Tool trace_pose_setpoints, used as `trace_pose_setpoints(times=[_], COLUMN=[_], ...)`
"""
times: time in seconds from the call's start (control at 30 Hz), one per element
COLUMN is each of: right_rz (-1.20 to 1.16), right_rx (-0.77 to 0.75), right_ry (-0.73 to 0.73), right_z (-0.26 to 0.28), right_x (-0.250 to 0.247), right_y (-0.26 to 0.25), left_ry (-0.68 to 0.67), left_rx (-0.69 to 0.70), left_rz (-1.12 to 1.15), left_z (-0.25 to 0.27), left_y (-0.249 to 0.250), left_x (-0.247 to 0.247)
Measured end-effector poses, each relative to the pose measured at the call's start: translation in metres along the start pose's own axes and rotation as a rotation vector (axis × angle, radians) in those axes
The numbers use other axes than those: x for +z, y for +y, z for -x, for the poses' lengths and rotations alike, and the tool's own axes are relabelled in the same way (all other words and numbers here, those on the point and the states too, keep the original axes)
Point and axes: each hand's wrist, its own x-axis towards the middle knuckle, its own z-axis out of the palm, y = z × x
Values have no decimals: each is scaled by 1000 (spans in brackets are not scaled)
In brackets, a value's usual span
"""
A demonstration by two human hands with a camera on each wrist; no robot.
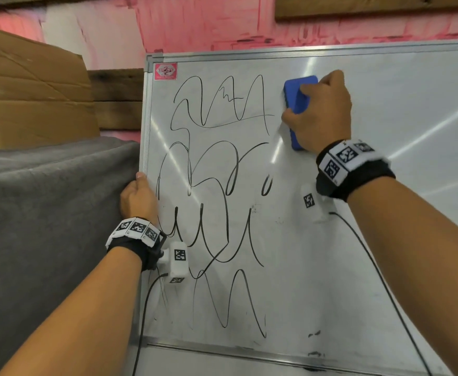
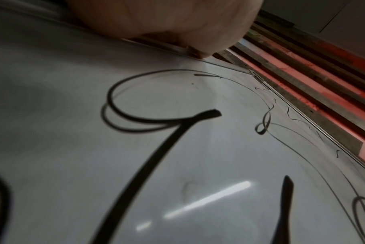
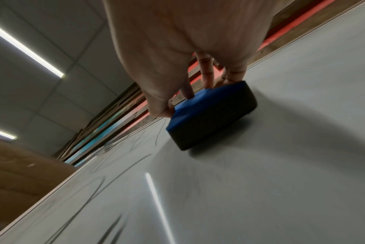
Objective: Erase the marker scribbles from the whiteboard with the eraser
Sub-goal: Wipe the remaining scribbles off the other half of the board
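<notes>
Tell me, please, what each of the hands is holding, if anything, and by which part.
The right hand grips the blue eraser by its long sides, felt face on the whiteboard. The left hand holds the whiteboard's left frame edge.

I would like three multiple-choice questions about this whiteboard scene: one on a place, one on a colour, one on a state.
1. Where does the left hand hold the whiteboard?
A. top edge
B. left edge
C. bottom rail

2. What colour is the top of the eraser?
A. blue
B. yellow
C. white

3. How are the scribbles now?
A. all erased
B. mostly remaining
C. covered by paper

Answers:
1 B, its fingers wrap the left frame.
2 A, blue shows under the right hand, over a dark pad.
3 B, black loops fill the board's left part, while the eraser lies on the board at their upper right.
</notes>
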Motion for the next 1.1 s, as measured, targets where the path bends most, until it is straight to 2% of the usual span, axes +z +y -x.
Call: trace_pose_setpoints(times=[0.27,0.43,0.57,0.73,0.8,0.93,1.03,1.1], right_rz=[-121,-116,-106,-118,-116,-98,-160,-212], right_rx=[4,10,36,69,58,57,83,98], right_ry=[-68,-117,-179,-249,-272,-331,-372,-388], right_z=[115,160,198,240,254,283,303,314], right_x=[10,13,16,19,18,13,9,6], right_y=[14,16,18,23,26,33,39,45], left_ry=[16,21,11,46,-48,-409,-674,-798], left_rx=[46,97,317,643,745,864,804,757], left_rz=[4,-118,-202,-376,-312,-289,-369,-431], left_z=[5,14,27,83,108,163,200,220], left_y=[-2,1,5,5,2,-15,-31,-46], left_x=[-2,-17,-24,-13,-4,9,14,14])
